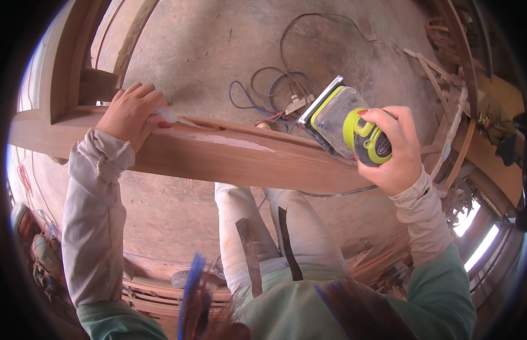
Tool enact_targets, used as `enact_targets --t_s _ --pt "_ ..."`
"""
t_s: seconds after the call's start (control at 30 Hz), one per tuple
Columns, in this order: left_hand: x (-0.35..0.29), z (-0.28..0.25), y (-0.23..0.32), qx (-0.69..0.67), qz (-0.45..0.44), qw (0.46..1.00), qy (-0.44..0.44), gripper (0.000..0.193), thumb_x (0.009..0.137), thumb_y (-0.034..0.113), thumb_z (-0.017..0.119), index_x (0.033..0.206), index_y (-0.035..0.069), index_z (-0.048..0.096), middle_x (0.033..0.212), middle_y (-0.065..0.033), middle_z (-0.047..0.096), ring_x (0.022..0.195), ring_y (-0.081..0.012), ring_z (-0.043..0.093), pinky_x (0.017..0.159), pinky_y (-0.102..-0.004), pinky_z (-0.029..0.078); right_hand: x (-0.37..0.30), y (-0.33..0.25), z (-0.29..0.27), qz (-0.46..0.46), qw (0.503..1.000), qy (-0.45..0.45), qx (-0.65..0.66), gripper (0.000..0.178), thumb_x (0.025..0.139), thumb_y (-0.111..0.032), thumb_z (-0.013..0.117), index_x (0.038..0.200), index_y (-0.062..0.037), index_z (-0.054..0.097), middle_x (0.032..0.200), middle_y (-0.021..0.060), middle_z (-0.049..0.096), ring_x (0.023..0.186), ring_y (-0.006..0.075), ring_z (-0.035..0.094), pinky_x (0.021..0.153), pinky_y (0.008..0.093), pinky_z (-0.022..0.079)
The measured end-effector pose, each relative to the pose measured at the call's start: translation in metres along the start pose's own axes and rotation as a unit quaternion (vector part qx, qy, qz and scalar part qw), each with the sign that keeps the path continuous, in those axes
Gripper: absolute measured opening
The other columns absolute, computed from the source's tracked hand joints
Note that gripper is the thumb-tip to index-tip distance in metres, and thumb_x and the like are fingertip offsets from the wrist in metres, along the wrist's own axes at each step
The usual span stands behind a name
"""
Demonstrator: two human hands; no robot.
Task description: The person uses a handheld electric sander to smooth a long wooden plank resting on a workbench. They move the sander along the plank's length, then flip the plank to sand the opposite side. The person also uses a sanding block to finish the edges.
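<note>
A long brown wooden beam (240,164) lies across in front of me, with a pale whitish streak (229,140) along its upper face. My left hand (130,115) rests at the beam's left part. Its fingers close around a small whitish, translucent thing with a narrow tip (168,115), perhaps a small bottle, mostly hidden by the hand. My right hand (392,148) grips a lime-green and dark grey power sander (345,122) by its rounded top. The sander is tilted on its side over the beam's right part, its flat pad facing up and left.
Wooden uprights (65,68) join the beam at the left. On the concrete floor (201,62) beyond, coiled cables (263,90) run to a power strip (298,104). Wooden frame pieces (450,119) stand at the right. More timber (178,297) lies behind my legs.
</note>
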State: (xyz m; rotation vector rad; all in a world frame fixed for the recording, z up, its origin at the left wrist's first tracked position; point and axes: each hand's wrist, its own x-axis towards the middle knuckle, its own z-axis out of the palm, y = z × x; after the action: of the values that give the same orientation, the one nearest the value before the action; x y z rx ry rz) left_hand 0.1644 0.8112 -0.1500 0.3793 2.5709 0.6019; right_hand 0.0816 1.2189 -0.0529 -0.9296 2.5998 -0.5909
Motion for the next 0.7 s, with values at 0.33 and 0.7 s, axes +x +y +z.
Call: enact_targets --t_s 0.33,0.7 --pt "-0.008 0.009 -0.01 -0.028 -0.052 0.997 0.052 0.021 0.084 0.003 0.064 0.104 0.006 0.061 0.102 -0.0098 0.06 0.106 -0.0318 0.055 0.092 -0.0431 0.044 0.006 -0.008 0.0 -0.006 1.0 -0.01 0.005 0.065 0.059 -0.003 0.075 0.121 -0.0179 0.061 0.108 0.0119 0.05 0.092 0.0307 0.06 0.077 0.0374 0.053" --pt "-0.072 0.038 -0.068 -0.232 -0.19 0.849 0.436 0.036 0.101 0.03 0.055 0.126 0.003 0.053 0.104 -0.0071 0.061 0.091 -0.0184 0.056 0.086 -0.0309 0.044 0.035 -0.036 0.028 -0.058 0.996 -0.066 0.028 0.07 0.054 0.0 0.078 0.12 -0.0176 0.062 0.114 0.0127 0.05 0.095 0.0309 0.061 0.078 0.0372 0.054"
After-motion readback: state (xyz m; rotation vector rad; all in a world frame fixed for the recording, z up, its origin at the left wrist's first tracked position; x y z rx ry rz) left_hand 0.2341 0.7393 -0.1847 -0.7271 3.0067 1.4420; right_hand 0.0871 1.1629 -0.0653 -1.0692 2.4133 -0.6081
